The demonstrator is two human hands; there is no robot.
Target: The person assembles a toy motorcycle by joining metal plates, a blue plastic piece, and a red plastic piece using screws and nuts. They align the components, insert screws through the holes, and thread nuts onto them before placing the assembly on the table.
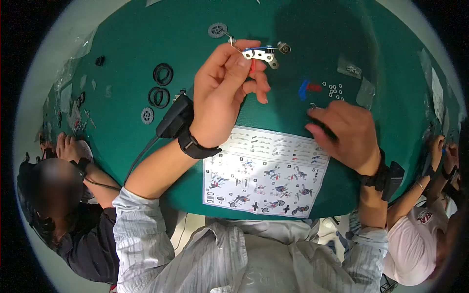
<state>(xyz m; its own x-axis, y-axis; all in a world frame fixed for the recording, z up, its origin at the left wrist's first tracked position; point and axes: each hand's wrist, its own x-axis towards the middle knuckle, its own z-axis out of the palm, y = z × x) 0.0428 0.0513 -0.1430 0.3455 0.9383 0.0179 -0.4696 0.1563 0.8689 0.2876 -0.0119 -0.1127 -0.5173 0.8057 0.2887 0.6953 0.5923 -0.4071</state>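
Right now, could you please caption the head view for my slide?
Left hand holds a metal assembly; right hand is near rings and printed instructions.

Clear film (78, 61), seemingly, and a black-sleeved person (90, 246) edge the green table (137, 44).

One head-worn camera looks forward and down from above the wearer's shirt (215, 261) at six o'clock — near enough that the left hand (222, 83) at twelve and right hand (347, 132) at three loom large. Its wide, curved view catches neighbouring people (93, 244) at eight and four.
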